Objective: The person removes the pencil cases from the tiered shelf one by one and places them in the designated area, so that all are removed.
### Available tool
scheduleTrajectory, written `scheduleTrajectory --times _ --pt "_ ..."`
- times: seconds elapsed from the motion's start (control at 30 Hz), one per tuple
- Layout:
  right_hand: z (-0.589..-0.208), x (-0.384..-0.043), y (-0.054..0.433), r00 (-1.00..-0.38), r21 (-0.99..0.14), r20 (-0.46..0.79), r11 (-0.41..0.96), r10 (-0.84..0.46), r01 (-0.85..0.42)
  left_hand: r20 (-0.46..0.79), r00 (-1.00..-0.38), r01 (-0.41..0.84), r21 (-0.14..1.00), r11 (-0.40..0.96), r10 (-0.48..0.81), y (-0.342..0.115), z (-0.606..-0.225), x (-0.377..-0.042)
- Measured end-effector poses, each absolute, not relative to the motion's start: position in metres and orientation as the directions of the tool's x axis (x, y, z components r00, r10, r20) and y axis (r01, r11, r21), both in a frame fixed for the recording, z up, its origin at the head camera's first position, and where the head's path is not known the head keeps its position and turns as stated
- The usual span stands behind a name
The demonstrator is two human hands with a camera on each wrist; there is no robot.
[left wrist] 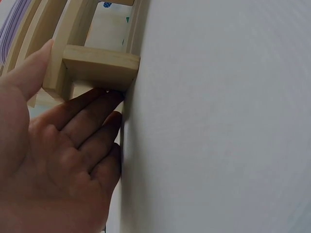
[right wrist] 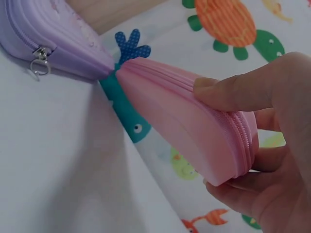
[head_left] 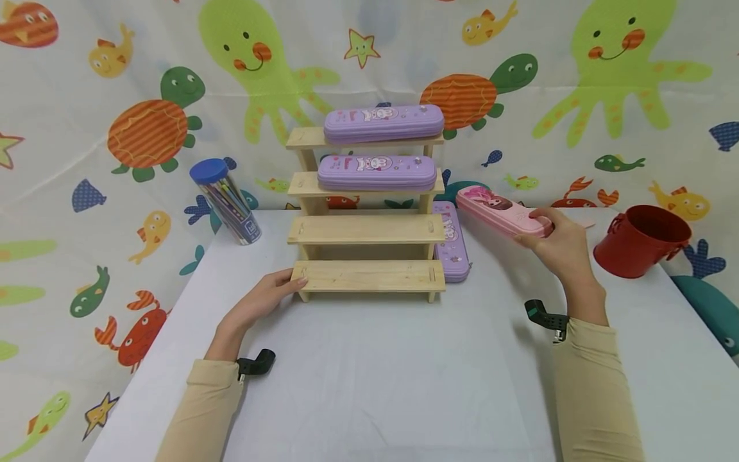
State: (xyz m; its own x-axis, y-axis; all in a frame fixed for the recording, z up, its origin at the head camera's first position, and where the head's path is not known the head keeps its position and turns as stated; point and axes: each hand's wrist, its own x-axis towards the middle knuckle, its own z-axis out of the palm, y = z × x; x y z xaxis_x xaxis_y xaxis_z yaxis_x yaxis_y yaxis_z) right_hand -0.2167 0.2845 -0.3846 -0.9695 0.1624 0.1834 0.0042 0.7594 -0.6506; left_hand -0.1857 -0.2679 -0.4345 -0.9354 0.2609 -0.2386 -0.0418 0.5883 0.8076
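Observation:
My right hand [head_left: 557, 240] grips the near end of a pink zippered pencil case [head_left: 502, 213], holding it tilted above the table right of the stepped wooden display stand [head_left: 366, 277]. In the right wrist view, the thumb lies along the pencil case's zipper, with fingers around its other side. My left hand [head_left: 268, 295] holds the left end of the stand's lowest shelf, thumb on the board and fingers by the leg. Purple pencil cases lie on the top shelf [head_left: 383, 124] and on the second shelf [head_left: 377, 173]. Another purple pencil case [head_left: 455, 247] leans by the stand's right side, partly hidden.
A red metal bucket [head_left: 626, 250] stands at the right on the white table [head_left: 375, 385]. Toward the back left is a clear tube of colored pens with a blue lid [head_left: 209, 171]. Behind everything hangs a cloth printed with sea animals [head_left: 358, 77].

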Motion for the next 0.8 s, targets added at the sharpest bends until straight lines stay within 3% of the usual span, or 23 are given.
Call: scheduleTrajectory --times 0.33,0.8 --pt "-0.396 -0.222 0.29 -0.993 -0.643 -0.033 0.758 0.111 0.106 -0.24 -0.935 -0.044 0.809 0.586 0.261 -0.266 -0.433 -0.186" --pt "-0.403 -0.227 0.292 -0.96 -0.545 -0.261 0.837 -0.102 0.059 -0.25 -0.933 -0.054 0.808 0.587 0.258 -0.267 -0.434 -0.187"
